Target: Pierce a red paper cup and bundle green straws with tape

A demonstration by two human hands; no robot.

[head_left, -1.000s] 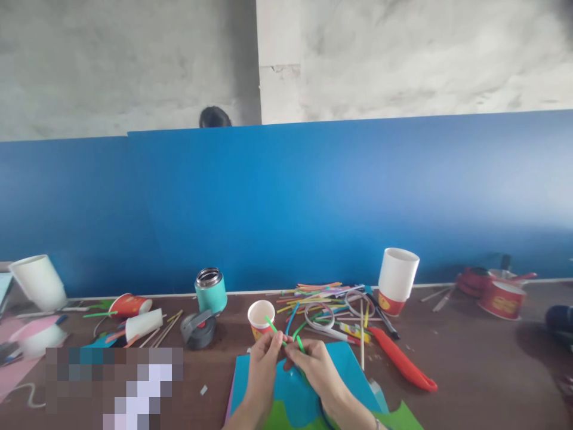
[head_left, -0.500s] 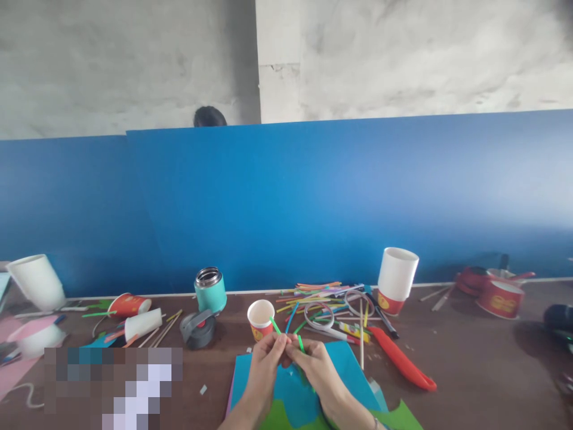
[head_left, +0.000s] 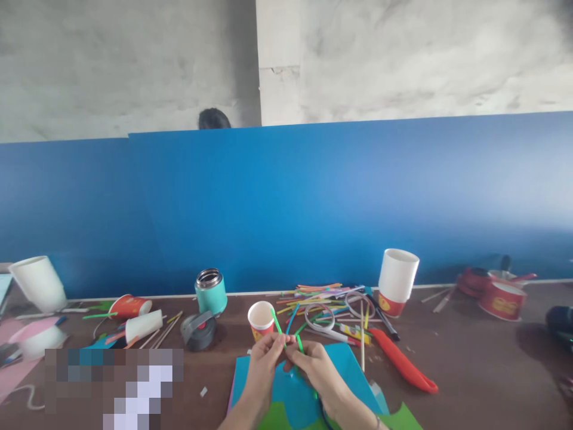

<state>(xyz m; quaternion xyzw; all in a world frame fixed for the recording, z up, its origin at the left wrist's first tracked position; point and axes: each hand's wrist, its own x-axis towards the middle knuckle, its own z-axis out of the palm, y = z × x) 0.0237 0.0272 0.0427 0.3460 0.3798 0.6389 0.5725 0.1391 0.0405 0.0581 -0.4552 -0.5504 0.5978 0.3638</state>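
My left hand is closed, its thumb and fingers pinching a thin bright-green strip that sticks up in front of a paper cup. Close beside it, my right hand pinches a green length that shows above the fingers, with a bit of green also below the palm. Whether both hands hold one bent piece or two separate ones, I cannot tell. Fingertips of the two hands nearly meet above blue sheets and a green sheet. The fingers partly hide the strip.
Behind my hands lies a pile of coloured strips with tape rolls. A stack of white cups and a red curved tool are to the right. Left stand a teal flask and its dark lid. A blue partition closes off the back.
The green strip at my left hand now reaches higher and shows more of its length. My right hand has turned slightly, and the green at it sits at a different slant.
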